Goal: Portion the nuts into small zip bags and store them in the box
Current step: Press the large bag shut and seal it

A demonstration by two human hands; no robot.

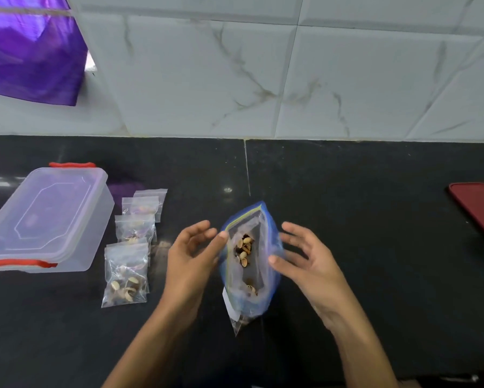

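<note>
A large blue-rimmed zip bag (249,287) stands on the black counter with its mouth open, and pistachios (245,249) show inside. My left hand (192,261) is at its left side, thumb tip touching the rim, fingers loosely spread. My right hand (305,261) is at its right side, thumb on the rim, fingers straight beside the bag. A small clear bag (238,322) pokes out from under the big one. Several small zip bags with nuts (126,275) lie in a row to the left. The clear box (48,217) with red clips sits at far left, lid on.
A dark red lid (480,208) lies at the right edge of the counter. A purple cloth (31,51) hangs at the top left against the marble-tiled wall (263,79). The counter's front edge runs along the bottom right.
</note>
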